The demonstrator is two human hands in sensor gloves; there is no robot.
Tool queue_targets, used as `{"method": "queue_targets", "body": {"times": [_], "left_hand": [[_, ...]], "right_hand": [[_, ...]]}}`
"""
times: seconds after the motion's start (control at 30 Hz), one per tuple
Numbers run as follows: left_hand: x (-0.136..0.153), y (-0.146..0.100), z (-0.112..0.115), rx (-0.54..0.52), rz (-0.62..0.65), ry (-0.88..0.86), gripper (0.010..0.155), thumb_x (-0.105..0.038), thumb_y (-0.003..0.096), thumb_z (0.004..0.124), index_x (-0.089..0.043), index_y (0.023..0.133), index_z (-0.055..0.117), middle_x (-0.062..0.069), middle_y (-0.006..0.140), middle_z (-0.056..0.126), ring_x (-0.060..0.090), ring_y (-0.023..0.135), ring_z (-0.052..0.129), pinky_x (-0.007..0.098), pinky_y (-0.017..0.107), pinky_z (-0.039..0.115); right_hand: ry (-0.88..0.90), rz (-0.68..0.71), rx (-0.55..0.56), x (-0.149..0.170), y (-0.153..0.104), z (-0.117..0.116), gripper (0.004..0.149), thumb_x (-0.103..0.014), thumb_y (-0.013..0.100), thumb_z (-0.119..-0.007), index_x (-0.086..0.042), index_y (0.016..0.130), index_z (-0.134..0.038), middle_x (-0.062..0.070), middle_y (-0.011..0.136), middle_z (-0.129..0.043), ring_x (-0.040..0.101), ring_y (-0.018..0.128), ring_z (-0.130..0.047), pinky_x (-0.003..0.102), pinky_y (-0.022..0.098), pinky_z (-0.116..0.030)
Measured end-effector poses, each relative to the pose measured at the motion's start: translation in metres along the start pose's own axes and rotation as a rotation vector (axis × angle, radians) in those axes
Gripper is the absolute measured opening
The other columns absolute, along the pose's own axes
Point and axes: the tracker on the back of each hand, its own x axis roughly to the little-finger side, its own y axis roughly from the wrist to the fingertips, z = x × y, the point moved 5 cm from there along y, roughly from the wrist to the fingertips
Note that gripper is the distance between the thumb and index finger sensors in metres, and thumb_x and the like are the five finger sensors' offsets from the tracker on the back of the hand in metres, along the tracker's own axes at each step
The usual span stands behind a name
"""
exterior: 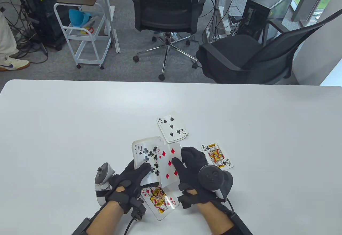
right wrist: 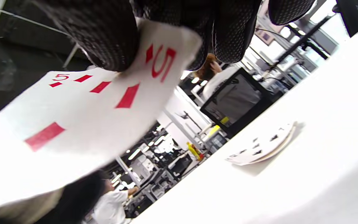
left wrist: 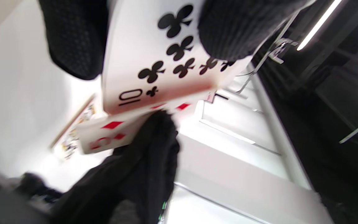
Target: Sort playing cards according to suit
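My left hand [exterior: 133, 179] grips a stack of cards [exterior: 145, 152] with the ten of clubs [left wrist: 166, 62] face up on top, held above the near middle of the table. My right hand [exterior: 191, 165] pinches the five of diamonds [exterior: 168, 165] by its right edge, thumb on its face; the five of diamonds [right wrist: 82, 102] overlaps the stack. Three piles lie on the table: a spade pile topped by the five of spades [exterior: 172, 129], a king of clubs [exterior: 217, 155] to the right, and a red queen [exterior: 159, 200] under my left wrist.
The white table [exterior: 66, 128] stretches wide on both sides of the cards. Beyond its far edge stand two black office chairs [exterior: 165, 13], a white trolley [exterior: 85, 32] and computer towers. The spade pile [right wrist: 263, 146] shows low in the right wrist view.
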Motion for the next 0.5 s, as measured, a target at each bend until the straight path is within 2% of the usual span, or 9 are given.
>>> {"method": "queue_targets", "body": {"times": [0.1, 0.17, 0.23, 0.4, 0.5], "left_hand": [[-0.015, -0.003, -0.008, -0.029, 0.073, -0.067, 0.062, -0.047, 0.0532, 0.084, -0.030, 0.106, 0.056, -0.002, 0.104, 0.076, 0.030, 0.088, 0.091, 0.042, 0.051, 0.094], [-0.024, -0.005, -0.013, -0.043, 0.111, -0.098, 0.062, -0.047, 0.0532, 0.084, -0.030, 0.106, 0.056, -0.002, 0.104, 0.076, 0.030, 0.088, 0.091, 0.042, 0.051, 0.094], [-0.030, -0.007, -0.016, -0.050, 0.131, -0.098, 0.062, -0.047, 0.0535, 0.083, -0.030, 0.106, 0.055, -0.002, 0.104, 0.075, 0.030, 0.088, 0.091, 0.042, 0.051, 0.094], [-0.031, -0.008, -0.016, -0.052, 0.129, -0.102, 0.062, -0.047, 0.0535, 0.084, -0.030, 0.106, 0.055, -0.002, 0.104, 0.075, 0.030, 0.088, 0.091, 0.042, 0.051, 0.094], [-0.029, -0.007, -0.014, -0.043, 0.122, -0.094, 0.062, -0.047, 0.0536, 0.083, -0.030, 0.106, 0.055, -0.002, 0.104, 0.075, 0.030, 0.088, 0.090, 0.042, 0.051, 0.094]], "right_hand": [[0.039, -0.080, -0.068, 0.017, 0.005, -0.002, 0.037, -0.036, 0.053, -0.085, -0.011, 0.080, -0.085, 0.015, 0.099, -0.071, 0.048, 0.098, -0.062, 0.072, 0.069, -0.043], [0.005, -0.102, -0.171, 0.020, 0.007, -0.010, 0.037, -0.036, 0.053, -0.086, -0.011, 0.080, -0.086, 0.016, 0.101, -0.068, 0.050, 0.100, -0.056, 0.074, 0.069, -0.039], [-0.038, -0.101, -0.315, 0.017, 0.007, -0.025, 0.037, -0.037, 0.054, -0.086, -0.012, 0.081, -0.086, 0.017, 0.104, -0.064, 0.051, 0.102, -0.049, 0.075, 0.069, -0.035], [-0.106, -0.076, -0.594, -0.002, -0.007, -0.062, 0.038, -0.036, 0.054, -0.087, -0.009, 0.081, -0.086, 0.020, 0.107, -0.056, 0.052, 0.104, -0.036, 0.076, 0.068, -0.028], [-0.205, -0.072, -0.706, -0.012, -0.019, -0.080, 0.038, -0.036, 0.055, -0.087, -0.009, 0.082, -0.085, 0.021, 0.108, -0.053, 0.053, 0.105, -0.034, 0.076, 0.069, -0.028]]}}
